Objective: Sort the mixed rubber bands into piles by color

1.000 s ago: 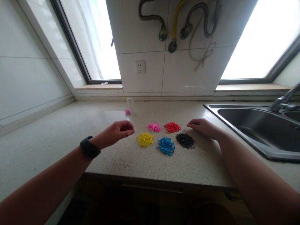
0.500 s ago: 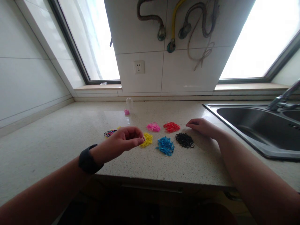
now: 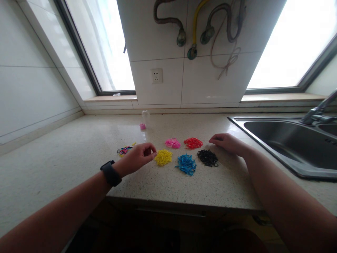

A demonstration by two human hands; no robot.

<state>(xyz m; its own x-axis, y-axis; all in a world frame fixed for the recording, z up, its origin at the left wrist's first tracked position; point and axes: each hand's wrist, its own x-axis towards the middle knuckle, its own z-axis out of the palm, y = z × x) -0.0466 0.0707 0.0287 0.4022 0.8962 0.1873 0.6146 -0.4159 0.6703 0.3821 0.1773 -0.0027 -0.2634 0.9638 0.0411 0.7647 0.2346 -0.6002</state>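
My left hand is in a pinch at the left edge of a pile of small yellow bands. Whatever is between its fingertips is too small to make out. Partly behind this hand lies a mixed-colour pile of bands. My right hand rests on the counter with its fingers together, beside the red bands and the black bands. I cannot see whether those fingers hold anything. Blue bands lie at the front middle, and pink bands lie behind the yellow ones.
A clear bottle stands near the wall, with a small pink object in front of it. On the right, a steel sink with a tap is set into the pale speckled counter. The counter's front edge runs below my hands.
My left hand has moved a little left and its fingers have closed further, uncovering more of the yellow pile and the mixed pile. My right hand has stayed in place.
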